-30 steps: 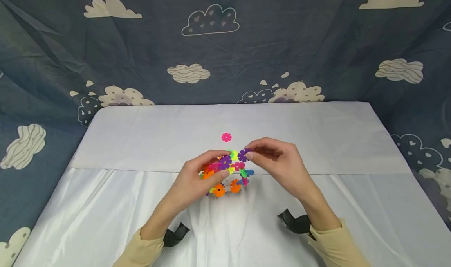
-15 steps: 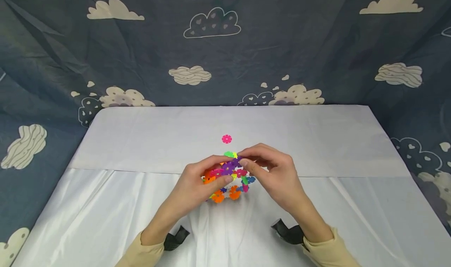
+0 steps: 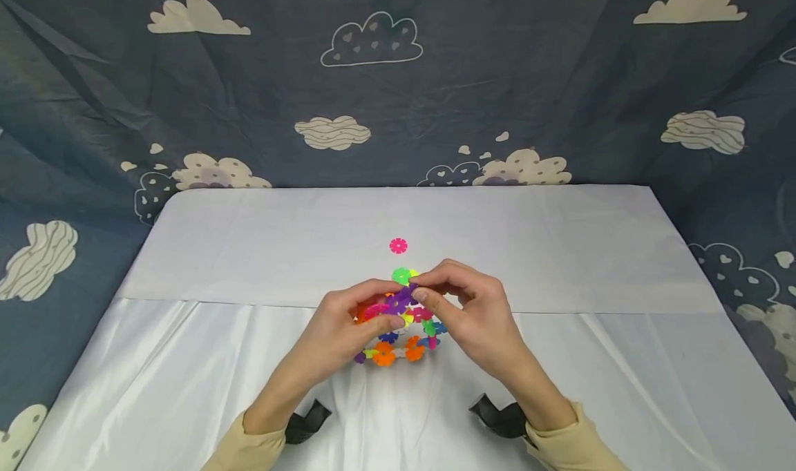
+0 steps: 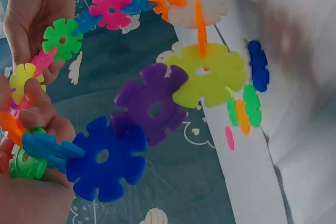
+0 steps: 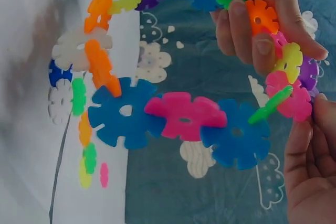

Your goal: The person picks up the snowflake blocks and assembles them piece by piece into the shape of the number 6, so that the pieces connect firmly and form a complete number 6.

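Note:
A ring of linked, notched flower-shaped plastic discs hangs below both hands in the wrist views, with a pink disc [image 5: 185, 116] and a dark blue disc [image 4: 106, 159] among its links. My left hand [image 3: 338, 327] grips the ring at its upper left, thumb and fingers around the joined discs. From the right, my right hand [image 3: 475, 312] pinches a purple disc between thumb and forefinger, against another purple disc [image 3: 398, 302] at the ring's top. Fingertips partly cover that joint, so how far the two discs interlock cannot be told.
Loose discs lie on the white table cloth [image 3: 249, 243] beyond the hands: a pink disc [image 3: 399, 246], a green disc [image 3: 401, 275] and several others. Black bands [image 3: 500, 416] show under both wrists. A dark cloud-print curtain [image 3: 398, 98] hangs behind the table.
My right hand has moved left and slightly down, bringing its purple disc against the purple disc of the ring. The left hand keeps its grip, slightly lower in view.

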